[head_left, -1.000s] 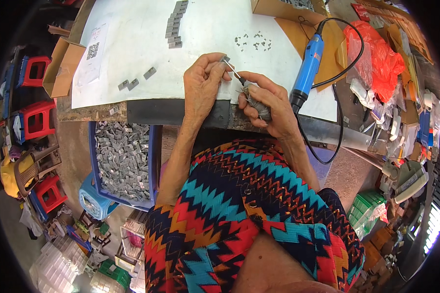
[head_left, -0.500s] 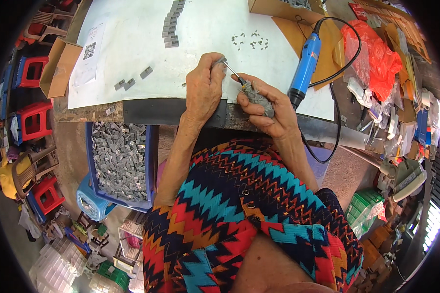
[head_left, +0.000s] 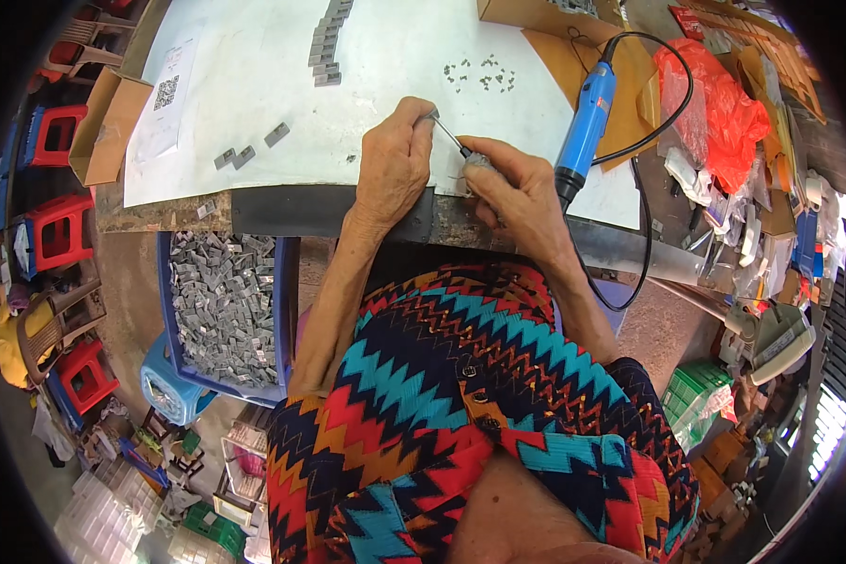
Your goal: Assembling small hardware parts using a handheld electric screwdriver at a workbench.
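Near the table's front edge, my left hand [head_left: 393, 167] is closed on a small grey block [head_left: 431, 115], mostly hidden behind the fingers. My right hand [head_left: 519, 195] wraps round the handle of a screwdriver [head_left: 449, 133], which looks bound in grey cloth. Its thin metal shaft slants up to the left, with the tip at the grey block. To the left on the white sheet [head_left: 254, 85] lie a few loose grey blocks [head_left: 276, 134]. A stepped row of grey blocks [head_left: 325, 52] runs toward the far edge. Several tiny metal pieces [head_left: 498, 83] are scattered beyond my right hand.
A blue corded power tool [head_left: 587, 122] lies right of my right hand, its black cable [head_left: 650, 235] looping over the table edge. Below the table at left stands a blue bin [head_left: 280, 329] full of grey blocks. Red plastic bags [head_left: 724, 113] crowd the right side.
My right hand has turned over on the screwdriver, so its fingers and back now cover most of the wrapped handle. My left hand keeps its grip, and the view has shifted slightly.
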Available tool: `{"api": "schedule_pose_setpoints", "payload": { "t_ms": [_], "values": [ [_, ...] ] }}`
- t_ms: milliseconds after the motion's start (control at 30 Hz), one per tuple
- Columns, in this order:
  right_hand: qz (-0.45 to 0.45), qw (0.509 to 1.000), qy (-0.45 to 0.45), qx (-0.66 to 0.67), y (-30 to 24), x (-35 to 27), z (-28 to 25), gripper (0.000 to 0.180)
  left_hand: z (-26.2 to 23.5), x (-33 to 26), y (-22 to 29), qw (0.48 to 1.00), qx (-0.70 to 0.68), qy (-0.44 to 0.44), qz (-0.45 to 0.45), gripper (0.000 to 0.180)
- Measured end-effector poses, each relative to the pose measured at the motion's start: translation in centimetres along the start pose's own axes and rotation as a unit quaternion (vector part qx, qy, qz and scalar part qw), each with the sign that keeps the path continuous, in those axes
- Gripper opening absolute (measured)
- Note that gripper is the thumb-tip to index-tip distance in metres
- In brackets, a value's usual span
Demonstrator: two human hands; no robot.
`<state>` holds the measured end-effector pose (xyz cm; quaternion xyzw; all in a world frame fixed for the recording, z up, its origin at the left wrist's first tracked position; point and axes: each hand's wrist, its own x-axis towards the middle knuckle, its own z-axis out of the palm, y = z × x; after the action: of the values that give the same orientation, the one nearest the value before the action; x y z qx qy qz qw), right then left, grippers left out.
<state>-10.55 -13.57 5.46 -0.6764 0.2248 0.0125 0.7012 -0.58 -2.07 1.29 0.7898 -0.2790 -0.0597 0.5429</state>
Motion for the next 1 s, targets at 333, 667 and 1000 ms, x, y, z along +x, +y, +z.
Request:
{"api": "schedule_pose_setpoints", "payload": {
  "t_ms": [333,667,1000],
  "values": [
    [0.07,0.995,-0.062,0.02,-0.9,0.9,-1.9,0.033,0.2,0.1,0.1,1.0,0.025,-0.01,-0.008,0.012],
    [-0.263,0.813,-0.028,-0.519,-0.8,0.3,-1.1,0.046,0.0,-0.1,0.4,0.999,0.023,-0.016,-0.033,0.011],
    [-0.442,0.649,-0.055,-0.617,-1.7,1.0,-2.2,0.016,0.5,0.0,0.2,0.999,-0.014,-0.03,-0.029,0.01]
  ]
}}
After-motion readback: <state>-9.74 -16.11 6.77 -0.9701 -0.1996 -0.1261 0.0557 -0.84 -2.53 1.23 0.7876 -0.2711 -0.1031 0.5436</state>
